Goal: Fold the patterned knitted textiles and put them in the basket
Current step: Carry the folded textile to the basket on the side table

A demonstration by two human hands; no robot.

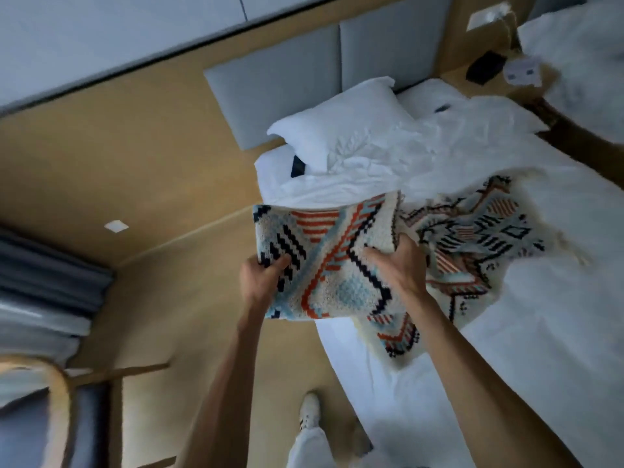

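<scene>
Over the bed's near-left edge, left hand (261,282) and right hand (393,265) pinch the folded knitted textile (324,255), fingers curled round its edges (thick, soft, floppy; support both sides)

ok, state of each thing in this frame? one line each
folded textile: folded, lifted off the bed, gripped at both sides
second textile: spread flat on the bed, unfolded
left hand: grip closed on the folded textile's left edge
right hand: grip closed on its right edge
pillow: lying at the head of the bed
bed sheet: rumpled near the pillow
</scene>
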